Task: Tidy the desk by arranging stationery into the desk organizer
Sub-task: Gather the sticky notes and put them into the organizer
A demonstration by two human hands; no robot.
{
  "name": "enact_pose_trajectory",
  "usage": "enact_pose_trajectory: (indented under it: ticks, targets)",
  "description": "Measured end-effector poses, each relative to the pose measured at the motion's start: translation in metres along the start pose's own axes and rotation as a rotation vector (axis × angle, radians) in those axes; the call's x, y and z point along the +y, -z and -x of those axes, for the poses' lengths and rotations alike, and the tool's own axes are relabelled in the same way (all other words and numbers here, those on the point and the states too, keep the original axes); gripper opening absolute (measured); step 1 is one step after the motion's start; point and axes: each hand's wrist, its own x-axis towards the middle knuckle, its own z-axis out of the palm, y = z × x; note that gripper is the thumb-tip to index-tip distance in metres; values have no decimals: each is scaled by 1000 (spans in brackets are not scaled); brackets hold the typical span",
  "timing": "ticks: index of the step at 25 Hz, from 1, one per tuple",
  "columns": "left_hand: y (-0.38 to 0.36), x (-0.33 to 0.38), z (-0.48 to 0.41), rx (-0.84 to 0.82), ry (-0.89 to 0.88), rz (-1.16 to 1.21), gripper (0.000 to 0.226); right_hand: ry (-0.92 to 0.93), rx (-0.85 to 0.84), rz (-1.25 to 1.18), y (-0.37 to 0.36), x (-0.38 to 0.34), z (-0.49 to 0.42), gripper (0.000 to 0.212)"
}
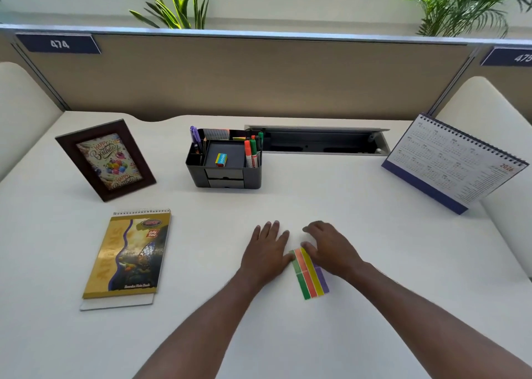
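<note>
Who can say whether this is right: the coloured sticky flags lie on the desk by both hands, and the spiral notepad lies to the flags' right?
Wrong side: the head view shows the spiral notepad lying left of the sticky flags.

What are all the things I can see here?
desk organizer: one, black, back middle of desk
markers: at least three, orange and green, organizer's right compartment
pen: one, purple, organizer's left compartment
small box: one, yellow and blue, organizer's middle tray
sticky flags: one sheet, green, orange, yellow, purple, front middle
notepad: one, gold, front left
picture frame: one, brown, back left
calendar: one, white with purple base, right
plants: two, green, behind partition
left hand: one, flat on desk beside flags
right hand: one, resting on flags
</note>
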Motion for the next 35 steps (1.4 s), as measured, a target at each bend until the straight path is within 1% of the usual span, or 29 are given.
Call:
enact_pose_trajectory:
  ticks: [2, 3, 5, 7, 9, 11, 14, 15, 16, 18, 20, 21, 23, 25, 28, 29, 32, 33, 35]
  targets:
    - [3, -9, -9, 26, 15, -18, 61, 12, -154, 48, -5, 0, 0, 52]
    - [4, -13, -13, 42, 22, -21, 58, 22, -189, 77, -7, 0, -2, 56]
    - [5, -16, -20, 75, 31, -4, 54, 32, -199, 115, -9, -2, -10, 60]
    - [4, -17, -25, 80, 34, 50, 52, 21, -214, 125, -8, -5, -23, 59]
    - [2, -19, -27, 53, 22, 99, 55, -11, -245, 109, -6, -7, -39, 58]
    - [2, -22, -29, 54, -3, 103, 60, -51, -303, 89, -3, -7, -55, 58]
    - [5, -27, -35, 57, -14, 133, 58, -54, -403, 141, 2, -8, -74, 57]
    - [6, -28, -37, 62, -15, 161, 55, -50, -417, 137, 2, -9, -79, 53]
    - [7, -30, -39, 86, -24, 188, 51, -48, -417, 111, 3, -11, -84, 43]
    - [11, -36, -46, 179, -54, 243, 36, -56, -376, 5, 6, -15, -93, 23]
    - [29, -42, -54, 267, -30, 326, 23, -71, -290, -101, 17, -22, -106, 14]
    - [42, -46, -59, 311, 0, 361, 20, -65, -244, -139, 26, -28, -113, 11]
    - [70, -55, -69, 414, 49, 395, 19, -35, -140, -175, 49, -43, -129, 13]
    - [99, -63, -78, 501, 54, 415, 21, 6, -33, -221, 73, -58, -146, 17]
    - [138, -72, -89, 616, 67, 464, 35, 65, 115, -306, 108, -73, -169, 22]
    - [150, -75, -94, 660, 75, 464, 36, 82, 171, -308, 119, -76, -177, 23]
    - [181, -90, -111, 739, 106, 473, 17, 110, 335, -299, 147, -88, -197, 18]
    - [190, -97, -117, 763, 109, 474, 14, 121, 395, -288, 154, -93, -204, 16]
    - [208, -110, -127, 802, 107, 475, 12, 185, 514, -247, 162, -105, -220, 17]
